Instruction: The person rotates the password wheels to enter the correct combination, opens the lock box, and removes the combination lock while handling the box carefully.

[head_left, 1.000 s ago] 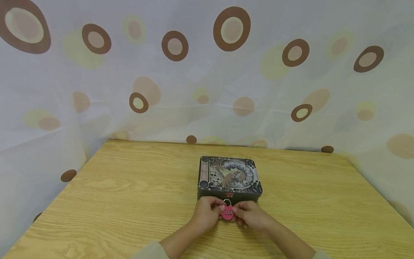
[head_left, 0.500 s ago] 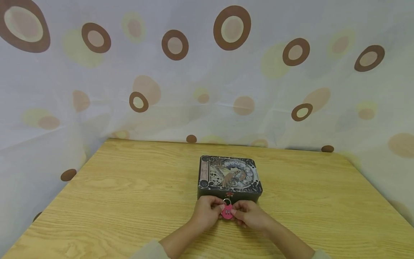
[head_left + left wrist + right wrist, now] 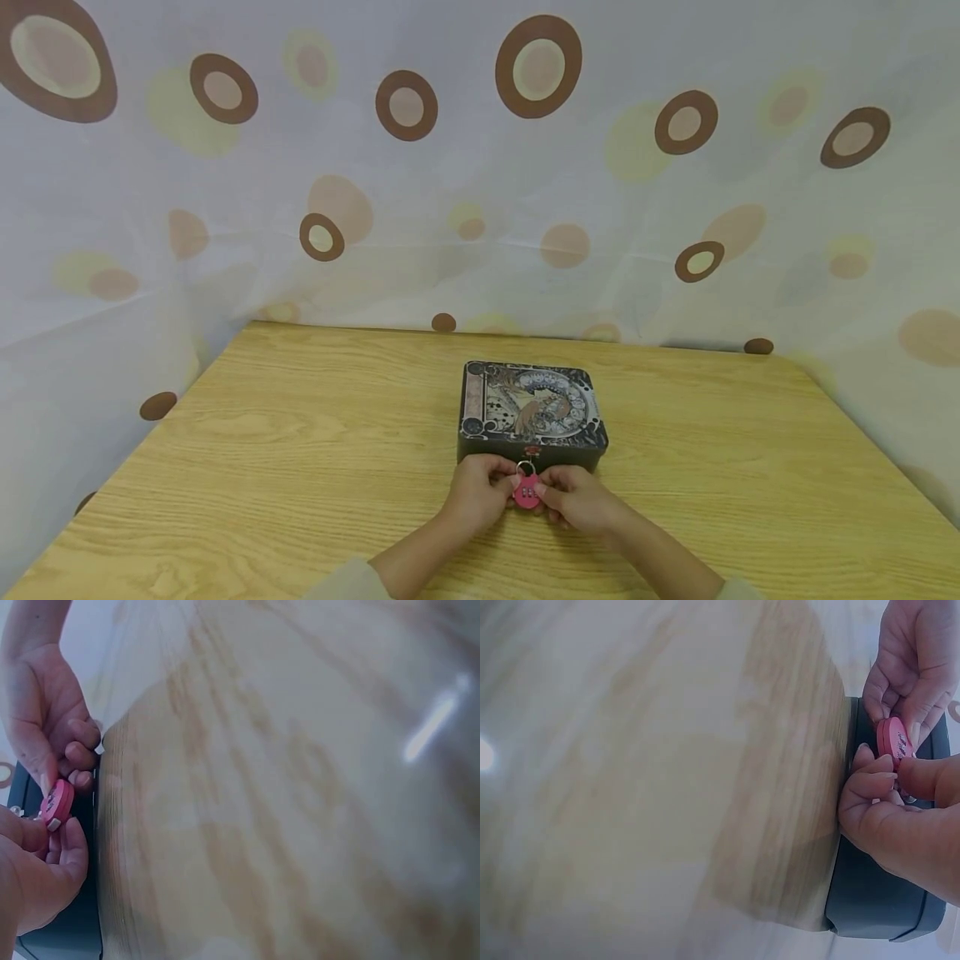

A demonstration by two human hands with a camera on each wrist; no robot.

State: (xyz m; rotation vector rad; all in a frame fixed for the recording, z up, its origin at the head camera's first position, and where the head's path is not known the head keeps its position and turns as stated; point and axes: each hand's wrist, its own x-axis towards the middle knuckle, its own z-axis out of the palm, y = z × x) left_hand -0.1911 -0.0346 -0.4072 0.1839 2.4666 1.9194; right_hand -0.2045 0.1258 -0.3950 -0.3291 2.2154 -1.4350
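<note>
A pink combination padlock (image 3: 527, 492) with number dials hangs by its metal shackle at the front of a dark decorated box (image 3: 537, 403). My left hand (image 3: 477, 493) pinches the padlock's left side between thumb and fingers. On the other side, my right hand (image 3: 583, 497) holds its right edge, the thumb lying by the dials. In the left wrist view the padlock (image 3: 57, 804) shows side-on between both hands. The right wrist view shows the padlock (image 3: 895, 739) in front of the box's dark side (image 3: 881, 889). The digits are too small to read.
The box stands on a wood-grain table (image 3: 315, 433), its lid down, with a small red clasp (image 3: 532, 451) on the front. Behind the table hangs a pale curtain (image 3: 480, 167) patterned with brown and yellow circles.
The right thumb has shifted slightly left onto the padlock's face by the dials. Both hands keep their hold and the box stays in place.
</note>
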